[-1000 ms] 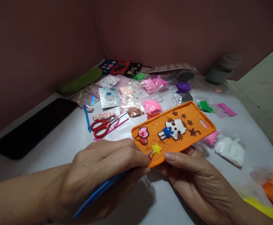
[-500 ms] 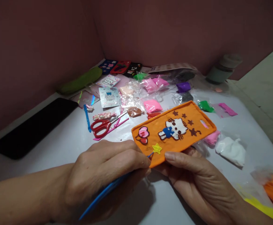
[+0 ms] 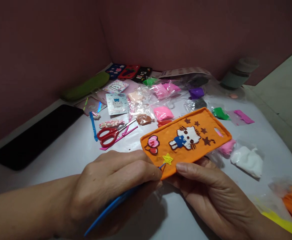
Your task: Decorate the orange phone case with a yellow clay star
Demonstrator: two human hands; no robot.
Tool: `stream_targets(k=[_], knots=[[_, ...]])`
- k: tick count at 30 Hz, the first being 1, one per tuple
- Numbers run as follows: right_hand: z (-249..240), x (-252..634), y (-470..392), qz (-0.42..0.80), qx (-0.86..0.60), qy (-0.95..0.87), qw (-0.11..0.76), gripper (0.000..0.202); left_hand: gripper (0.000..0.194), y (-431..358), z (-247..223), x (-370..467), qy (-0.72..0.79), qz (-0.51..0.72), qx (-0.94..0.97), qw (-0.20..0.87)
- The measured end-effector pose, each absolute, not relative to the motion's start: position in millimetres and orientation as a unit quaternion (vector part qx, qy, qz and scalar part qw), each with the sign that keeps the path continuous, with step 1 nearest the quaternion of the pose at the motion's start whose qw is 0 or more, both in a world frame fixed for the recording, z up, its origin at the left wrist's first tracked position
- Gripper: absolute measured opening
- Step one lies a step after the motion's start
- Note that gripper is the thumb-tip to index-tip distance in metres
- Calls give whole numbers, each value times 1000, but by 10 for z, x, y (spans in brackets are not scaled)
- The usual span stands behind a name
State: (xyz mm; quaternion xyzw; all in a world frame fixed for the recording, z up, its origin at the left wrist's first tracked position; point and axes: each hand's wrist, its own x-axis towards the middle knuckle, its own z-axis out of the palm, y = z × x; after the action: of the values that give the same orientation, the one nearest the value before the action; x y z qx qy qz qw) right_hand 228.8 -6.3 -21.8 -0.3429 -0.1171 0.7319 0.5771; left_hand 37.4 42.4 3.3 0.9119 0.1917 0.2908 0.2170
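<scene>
My right hand [image 3: 211, 186] grips an orange clay-covered card holder [image 3: 178, 158] from below, its thumb on the near edge. A white cat figure in blue [image 3: 186, 138], several brown stars, pink and red balloons [image 3: 153, 145] and a yellow star [image 3: 168, 159] decorate its face. In my closed left hand [image 3: 115, 180] is a slim blue clay tool [image 3: 113, 206]; its handle juts out below the palm. The tool's thin tip reaches the holder's surface just beside the yellow star. My left fingers hide the holder's near left corner.
Red-handled scissors [image 3: 108, 136] and another blue tool [image 3: 93, 126] lie to the left, near a black phone-like slab [image 3: 38, 135]. Bagged clay in several colours, including white [image 3: 247, 161], spreads behind and right. A lidded jar [image 3: 239, 73] stands by the wall.
The tool's tip has shifted very slightly near the yellow star. The card holder and both hands are almost where they were.
</scene>
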Motion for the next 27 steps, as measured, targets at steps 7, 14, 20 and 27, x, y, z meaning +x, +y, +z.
stream_targets(k=[7, 14, 20, 27], knots=[[-215, 2281, -72, 733, -332, -116, 582, 57, 12, 446, 38, 360, 188, 296, 910, 219], [-223, 2275, -64, 747, -306, -127, 576, 26, 16, 451, -63, 289, 166, 279, 913, 245], [-230, 2282, -60, 757, -297, -121, 570, 25, 16, 452, -18, 315, 206, 317, 880, 287], [-201, 2297, -74, 761, -296, -135, 561, 51, 17, 536, 67, 410, 334, 440, 756, 351]])
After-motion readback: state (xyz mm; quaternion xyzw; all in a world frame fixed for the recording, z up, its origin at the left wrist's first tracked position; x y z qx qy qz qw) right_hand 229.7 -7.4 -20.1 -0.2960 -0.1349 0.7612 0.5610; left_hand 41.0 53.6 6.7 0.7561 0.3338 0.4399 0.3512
